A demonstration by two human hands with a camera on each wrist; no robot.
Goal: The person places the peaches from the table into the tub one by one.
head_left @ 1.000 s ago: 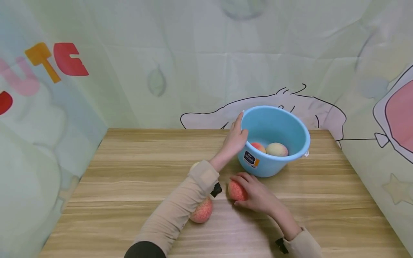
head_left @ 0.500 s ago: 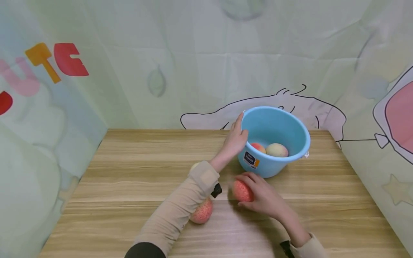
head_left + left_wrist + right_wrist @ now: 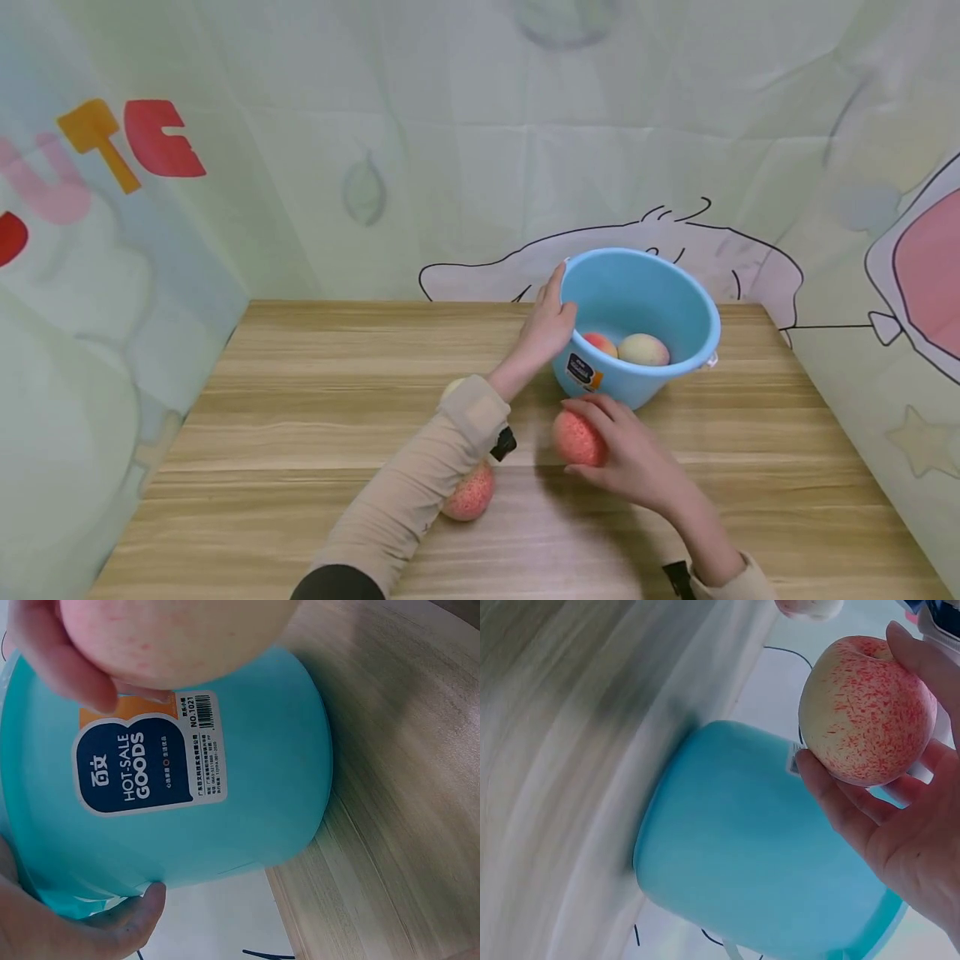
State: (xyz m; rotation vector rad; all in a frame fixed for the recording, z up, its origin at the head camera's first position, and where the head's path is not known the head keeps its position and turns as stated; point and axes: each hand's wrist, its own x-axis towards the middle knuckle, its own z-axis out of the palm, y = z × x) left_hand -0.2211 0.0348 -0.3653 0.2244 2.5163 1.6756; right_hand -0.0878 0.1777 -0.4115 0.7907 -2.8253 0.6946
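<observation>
With right grip, holds peach above counter, just in front of bucket. With left grip, grasps bucket at left rim. Note two more fruits inside.

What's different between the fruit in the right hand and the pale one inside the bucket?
Colour: from the head camera, the held fruit looks speckled red, while the pale fruit looks mostly cream. Place: the right hand grips the held fruit outside the blue bucket, while the pale fruit lies inside it. Both look rounded and peach-like.
</observation>
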